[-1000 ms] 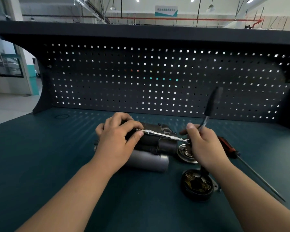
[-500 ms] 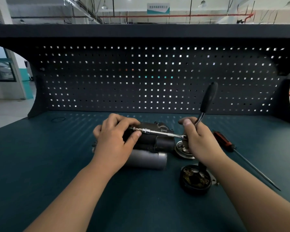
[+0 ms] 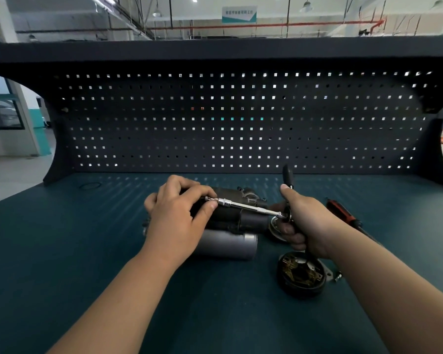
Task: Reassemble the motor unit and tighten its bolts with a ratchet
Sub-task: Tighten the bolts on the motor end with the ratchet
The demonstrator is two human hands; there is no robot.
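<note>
Now ratchet [image 3: 288, 176] more upright than before, right hand [image 3: 308, 222] wrapped round it, left hand [image 3: 177, 218] pinching its extension [image 3: 248, 206].

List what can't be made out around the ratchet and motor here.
All in the head view:
- Socket end of the extension bar: covered by the left hand; whether it sits on a bolt cannot be told.
- Head of the ratchet: inside the right hand; its handle is blurred.
- Shaft of the screwdriver: behind the right forearm.
- Left end of the motor unit: under the left hand.

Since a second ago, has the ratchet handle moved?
Yes. The ratchet handle has swung left, away from the red screwdriver lying on the bench.
</note>
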